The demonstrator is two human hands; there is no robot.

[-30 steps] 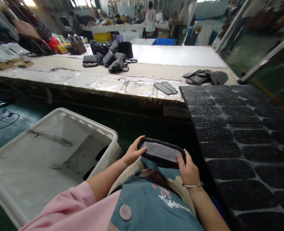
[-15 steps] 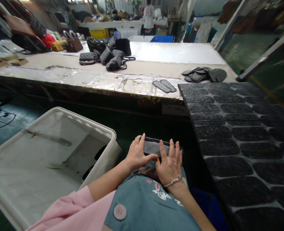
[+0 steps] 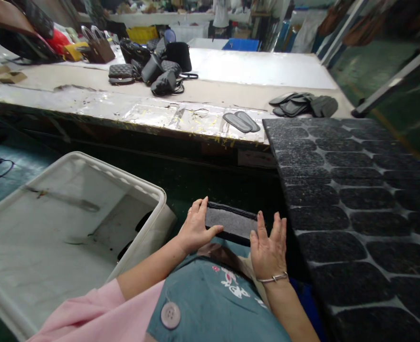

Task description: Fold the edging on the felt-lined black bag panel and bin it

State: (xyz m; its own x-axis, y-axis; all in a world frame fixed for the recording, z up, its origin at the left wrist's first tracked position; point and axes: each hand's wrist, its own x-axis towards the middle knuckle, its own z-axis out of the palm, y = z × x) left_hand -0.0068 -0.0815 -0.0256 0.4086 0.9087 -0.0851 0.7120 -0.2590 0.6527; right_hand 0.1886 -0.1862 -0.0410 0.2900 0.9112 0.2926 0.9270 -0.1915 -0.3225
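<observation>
In front of the apron at lap height is a flat, oblong grey piece with black raised edges point(image 3: 229, 222); its exact kind cannot be told. My left hand point(image 3: 195, 227) grips its left end, thumb over the grey face and fingers at the far edge. At the right end, my right hand point(image 3: 270, 247) has its fingers stretched out and spread, with thumb and index finger touching or close to the piece's edge.
A large white bin point(image 3: 162, 202) with dark pieces inside stands left. On the right is a board of black rounded pads point(image 3: 370, 218). Across the gap, a long worktable point(image 3: 224, 92) bears black bags point(image 3: 156, 71), two grey oval pieces point(image 3: 241, 122) and a dark pile point(image 3: 302, 104).
My right hand has slid right, off the face of the grey piece to its right end, uncovering more of it. My left hand keeps its hold. The view has tilted down slightly.
</observation>
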